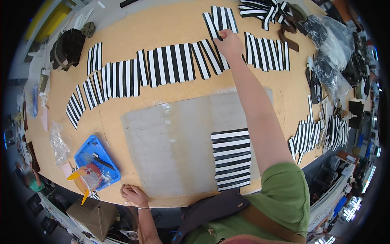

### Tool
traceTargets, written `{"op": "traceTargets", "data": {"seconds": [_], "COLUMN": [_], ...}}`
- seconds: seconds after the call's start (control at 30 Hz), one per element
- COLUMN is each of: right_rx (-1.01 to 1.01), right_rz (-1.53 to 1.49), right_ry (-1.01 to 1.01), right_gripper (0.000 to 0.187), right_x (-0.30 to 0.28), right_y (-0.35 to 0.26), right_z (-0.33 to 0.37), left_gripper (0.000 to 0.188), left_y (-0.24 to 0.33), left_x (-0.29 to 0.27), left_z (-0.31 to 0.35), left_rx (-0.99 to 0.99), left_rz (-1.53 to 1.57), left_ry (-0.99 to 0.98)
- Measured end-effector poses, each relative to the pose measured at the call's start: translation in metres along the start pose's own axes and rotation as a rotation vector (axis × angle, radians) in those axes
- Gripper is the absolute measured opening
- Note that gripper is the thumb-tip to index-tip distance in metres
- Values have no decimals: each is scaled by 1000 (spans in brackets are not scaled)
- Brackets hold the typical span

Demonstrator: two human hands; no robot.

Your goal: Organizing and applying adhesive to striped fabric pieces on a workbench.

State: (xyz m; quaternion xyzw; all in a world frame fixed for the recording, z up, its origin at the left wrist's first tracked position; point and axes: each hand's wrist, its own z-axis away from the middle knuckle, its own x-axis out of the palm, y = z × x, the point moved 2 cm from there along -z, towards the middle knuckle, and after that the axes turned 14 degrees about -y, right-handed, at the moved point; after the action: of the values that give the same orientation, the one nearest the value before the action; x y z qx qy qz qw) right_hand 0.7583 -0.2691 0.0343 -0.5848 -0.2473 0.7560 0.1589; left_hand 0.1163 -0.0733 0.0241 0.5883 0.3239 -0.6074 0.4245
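Note:
My right hand reaches to the far side of the table, its fingers pinched on a black-and-white strip. Beside it lies a small group of similar strips. A long curved row of strips runs leftward from there, and another group lies to the right. On the grey sheet in front of me, several strips are stacked side by side, crosswise. My left hand rests at the table's near edge with fingers curled together; anything inside them is hidden.
A blue tray at the near left holds a dark-handled tool and a tub with yellow handles. Clear plastic bags and piled strips lie along the right side. A dark bag sits far left.

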Motion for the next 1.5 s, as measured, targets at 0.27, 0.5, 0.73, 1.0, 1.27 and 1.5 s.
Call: {"op": "traceTargets", "data": {"seconds": [0.27, 0.5, 0.73, 1.0, 1.27, 1.5], "right_rx": [57, 152, 114, 170, -15, -198], "right_rz": [97, 66, -18, 152, 210, 199], "right_ry": [54, -109, -98, -143, -91, 4], "right_gripper": [42, 40, 32, 29, 19, 16], "right_x": [7, -2, -6, -2, 16, 24], "right_y": [-7, -25, -24, -43, -41, -38], "right_z": [-17, -28, -37, -34, -41, -54], "left_gripper": [38, 28, 24, 26, 29, 29], "left_y": [-3, -4, 3, 1, 7, 3], "left_x": [4, 4, 0, 0, -2, 1], "left_z": [0, 0, -1, 0, 1, 2], "left_rx": [26, 52, 76, 75, 59, 97], "left_rz": [3, 29, 65, 15, 33, 35], "left_ry": [-16, -24, -46, -45, -36, -22]}}
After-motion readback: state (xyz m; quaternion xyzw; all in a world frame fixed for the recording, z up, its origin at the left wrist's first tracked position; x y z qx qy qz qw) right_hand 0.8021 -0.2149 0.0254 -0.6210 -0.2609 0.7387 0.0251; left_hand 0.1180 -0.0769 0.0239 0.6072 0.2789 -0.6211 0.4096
